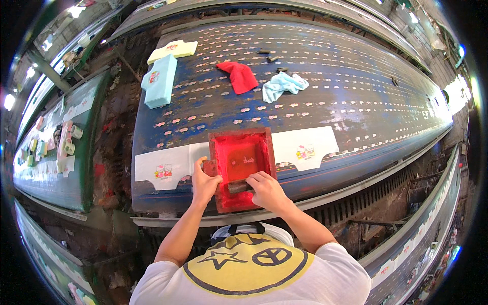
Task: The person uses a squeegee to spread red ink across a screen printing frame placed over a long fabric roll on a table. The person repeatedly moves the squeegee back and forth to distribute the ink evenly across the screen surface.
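A screen-printing frame (271, 147) with red ink inside lies on the long dark table near its front edge. My left hand (204, 185) grips the frame's left side, fingers at a small reddish block there and thumb toward the inner edge. My right hand (269, 194) is closed on a squeegee (237, 187), a dark bar lying crosswise in the lower part of the red screen. To the left is a white cut fabric piece (152, 168) with a small printed cartoon motif. Another white fabric piece (312, 147) with a similar print lies to the right. The frame covers what is under it.
A light-blue fabric stack (161, 84) and a yellow fabric stack (173, 51) sit at the far left. Farther back are a red cloth (241, 79), a crumpled pale-blue cloth (284, 86) and several small dark pieces. Another printing table (81, 147) stands across an aisle to the left.
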`<state>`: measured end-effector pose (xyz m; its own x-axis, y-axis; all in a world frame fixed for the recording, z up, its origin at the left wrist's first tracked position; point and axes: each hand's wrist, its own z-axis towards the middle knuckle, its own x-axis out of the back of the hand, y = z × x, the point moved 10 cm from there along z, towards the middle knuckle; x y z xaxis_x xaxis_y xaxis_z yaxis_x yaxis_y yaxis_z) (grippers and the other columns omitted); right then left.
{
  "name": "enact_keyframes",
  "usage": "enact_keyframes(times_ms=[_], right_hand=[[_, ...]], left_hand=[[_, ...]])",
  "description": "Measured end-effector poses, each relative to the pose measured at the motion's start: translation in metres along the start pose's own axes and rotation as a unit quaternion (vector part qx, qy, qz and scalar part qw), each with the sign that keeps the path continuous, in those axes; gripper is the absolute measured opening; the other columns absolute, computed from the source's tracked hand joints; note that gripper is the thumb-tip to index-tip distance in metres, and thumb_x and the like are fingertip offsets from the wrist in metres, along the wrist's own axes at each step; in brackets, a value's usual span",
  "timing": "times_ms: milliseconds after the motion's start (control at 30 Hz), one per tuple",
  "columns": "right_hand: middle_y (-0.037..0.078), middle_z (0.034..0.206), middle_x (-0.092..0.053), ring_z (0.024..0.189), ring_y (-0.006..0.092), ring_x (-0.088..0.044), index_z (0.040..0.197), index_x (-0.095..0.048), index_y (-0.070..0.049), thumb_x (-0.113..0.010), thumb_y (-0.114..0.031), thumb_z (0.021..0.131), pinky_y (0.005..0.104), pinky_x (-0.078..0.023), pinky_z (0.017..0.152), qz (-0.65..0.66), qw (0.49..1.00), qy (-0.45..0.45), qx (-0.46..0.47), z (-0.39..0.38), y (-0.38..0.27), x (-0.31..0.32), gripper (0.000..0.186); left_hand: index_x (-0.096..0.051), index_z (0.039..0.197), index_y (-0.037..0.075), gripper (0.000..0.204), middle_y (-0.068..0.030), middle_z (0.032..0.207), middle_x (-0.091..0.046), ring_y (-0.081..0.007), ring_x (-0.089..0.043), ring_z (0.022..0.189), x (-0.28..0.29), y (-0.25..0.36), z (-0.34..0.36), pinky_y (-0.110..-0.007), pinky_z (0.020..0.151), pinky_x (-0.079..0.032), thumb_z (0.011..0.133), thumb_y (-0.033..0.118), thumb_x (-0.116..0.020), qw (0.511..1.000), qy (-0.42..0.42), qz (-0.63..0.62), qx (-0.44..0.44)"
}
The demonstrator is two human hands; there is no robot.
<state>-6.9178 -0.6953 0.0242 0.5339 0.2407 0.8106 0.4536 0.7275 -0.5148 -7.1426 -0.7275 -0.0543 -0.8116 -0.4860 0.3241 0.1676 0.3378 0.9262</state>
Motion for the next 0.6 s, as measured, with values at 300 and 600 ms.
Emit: enact_keyframes(times_ms=[300,600], right_hand=[[0.017,0.11,-0.074,0.106,0.0362,-0.069,0.106,-0.074,0.002,-0.067,0.006,0.067,0.0454,-0.059,0.096,-0.035,0.999,0.017,-0.03,-0.075,0.123,0.115,0.04],[0.018,0.114,-0.074,0.109,0.0362,-0.069,0.108,-0.074,0.003,-0.068,0.006,0.065,0.0451,-0.058,0.099,-0.015,0.999,0.005,-0.028,-0.12,0.184,0.143,0.044]], left_hand=[[-0.051,0.142,0.001,0.083,-0.0178,0.117,-0.069,-0.0261,-0.068,0.106,-0.195,0.038,-0.028,-0.039,0.094,-0.055,0.066,0.0,-0.082,0.996,-0.04,-0.082,-0.02],[-0.052,0.145,0.001,0.087,-0.0185,0.115,-0.07,-0.0249,-0.069,0.1,-0.256,0.052,-0.046,-0.038,0.089,-0.056,0.063,-0.002,-0.083,1.0,-0.006,0.006,-0.001]])
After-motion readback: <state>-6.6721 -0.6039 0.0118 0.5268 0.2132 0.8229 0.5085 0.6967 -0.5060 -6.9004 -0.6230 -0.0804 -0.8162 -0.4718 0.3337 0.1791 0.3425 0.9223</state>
